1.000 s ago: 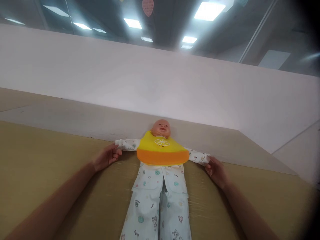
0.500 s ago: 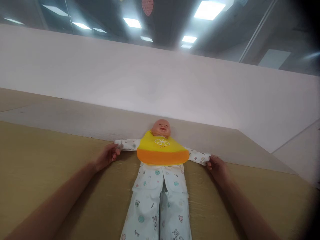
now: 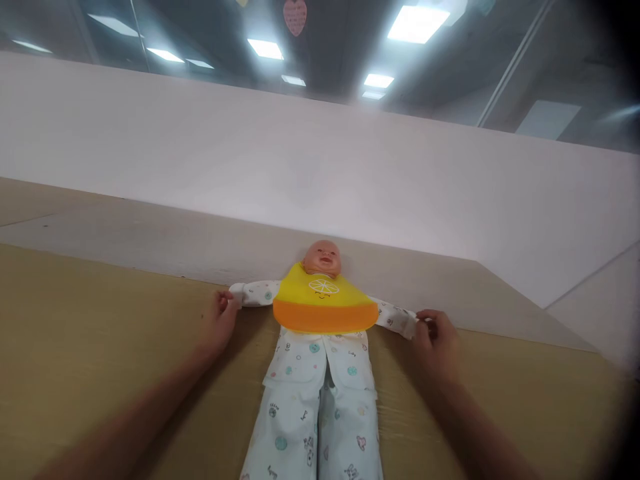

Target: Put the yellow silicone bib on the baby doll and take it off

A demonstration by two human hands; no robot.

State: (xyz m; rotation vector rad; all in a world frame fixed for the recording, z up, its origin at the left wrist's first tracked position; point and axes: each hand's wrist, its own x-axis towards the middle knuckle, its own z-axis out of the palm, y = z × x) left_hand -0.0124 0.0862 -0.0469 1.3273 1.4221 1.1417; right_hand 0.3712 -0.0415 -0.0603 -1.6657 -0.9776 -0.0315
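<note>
A doll (image 3: pixel 323 256) lies face up on a tan surface (image 3: pixel 125 327), its head toward a pale wall (image 3: pixel 300 153) and its legs toward the viewer. It wears a white printed outfit (image 3: pixel 300 360) and, over the chest, a yellow bib (image 3: pixel 345 293) with an orange lower band and a citrus-slice motif. Both sleeves extend sideways. At the left cuff (image 3: pixel 237 295), the left hand (image 3: pixel 220 323) has its grip nearly closed, fingers and thumb drawn together on the fabric end. At the right cuff (image 3: pixel 411 325), the right hand (image 3: pixel 440 343) pinches the edge between bent finger and thumb, a small gap showing behind the fingertips. Above the wall, a heart-shaped note (image 3: pixel 295 17) and bright rectangular lights (image 3: pixel 419 25) are visible.
</note>
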